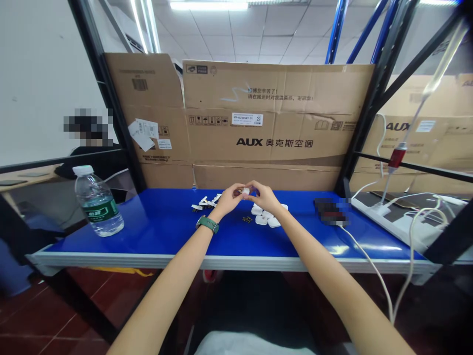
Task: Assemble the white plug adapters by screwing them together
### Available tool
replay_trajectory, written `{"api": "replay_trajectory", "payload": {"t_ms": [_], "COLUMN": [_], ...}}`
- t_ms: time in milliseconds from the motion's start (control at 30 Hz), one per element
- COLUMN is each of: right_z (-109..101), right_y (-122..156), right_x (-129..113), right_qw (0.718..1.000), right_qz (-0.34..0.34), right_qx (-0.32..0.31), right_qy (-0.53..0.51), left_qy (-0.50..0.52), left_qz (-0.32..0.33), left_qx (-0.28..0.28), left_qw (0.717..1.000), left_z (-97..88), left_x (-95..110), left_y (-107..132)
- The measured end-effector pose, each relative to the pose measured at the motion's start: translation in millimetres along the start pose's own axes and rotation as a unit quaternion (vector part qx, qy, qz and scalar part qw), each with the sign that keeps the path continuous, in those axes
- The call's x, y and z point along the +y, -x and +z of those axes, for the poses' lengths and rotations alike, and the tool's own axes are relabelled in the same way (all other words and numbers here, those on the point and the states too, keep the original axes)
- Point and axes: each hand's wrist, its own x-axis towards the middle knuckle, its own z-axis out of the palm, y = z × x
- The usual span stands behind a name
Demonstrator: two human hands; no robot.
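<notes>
My left hand (229, 198) and my right hand (263, 196) meet above the far middle of the blue table (155, 231). Both pinch one small white plastic part (246, 191) between their fingertips. A green watch (207, 224) sits on my left wrist. Below my right hand lie several white plastic housings (266, 219). Left of my left hand lies a small heap of white plug pieces with metal pins (205, 202). A few tiny dark screws (247, 219) rest on the table between my wrists.
A water bottle (97, 201) stands at the table's left. A white power strip (391, 222) with cables and a red-handled tool (397, 158) are at right. Cardboard boxes (266, 123) wall the back. Another person sits at far left (88, 148).
</notes>
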Motion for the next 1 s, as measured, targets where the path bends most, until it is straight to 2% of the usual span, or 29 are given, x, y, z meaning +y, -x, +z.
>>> {"api": "replay_trajectory", "payload": {"t_ms": [167,300,567,700,800,900,1000], "right_z": [-1.6,-1.9,-3.3,-4.4,-3.4,-1.8,-0.5], "right_y": [-1.1,-2.7,-2.2,-0.9,0.1,1.6,3.0], "right_x": [-2.5,2.1,8.5,11.4,14.6,16.9,17.0], "right_qw": [0.999,0.999,1.000,1.000,0.999,0.997,0.996], "right_qz": [-0.033,-0.039,-0.007,0.003,0.008,0.012,0.000], "right_qx": [0.026,0.015,0.000,0.026,0.024,0.000,-0.017], "right_qy": [-0.006,-0.003,-0.029,-0.006,0.045,0.073,0.087], "left_qy": [0.101,0.150,0.172,0.090,-0.056,-0.259,-0.363], "left_qz": [-0.033,-0.076,-0.110,-0.077,-0.015,0.020,0.006], "left_qx": [0.009,0.019,-0.003,0.032,0.026,-0.042,-0.082], "left_qw": [0.994,0.985,0.979,0.992,0.998,0.965,0.928], "left_z": [-0.5,1.4,0.7,-2.5,-5.0,-7.2,-8.5], "left_x": [7.5,7.2,-1.7,-3.6,-3.4,-1.3,1.7], "left_y": [2.7,5.4,4.4,2.8,5.2,10.2,14.3]}}
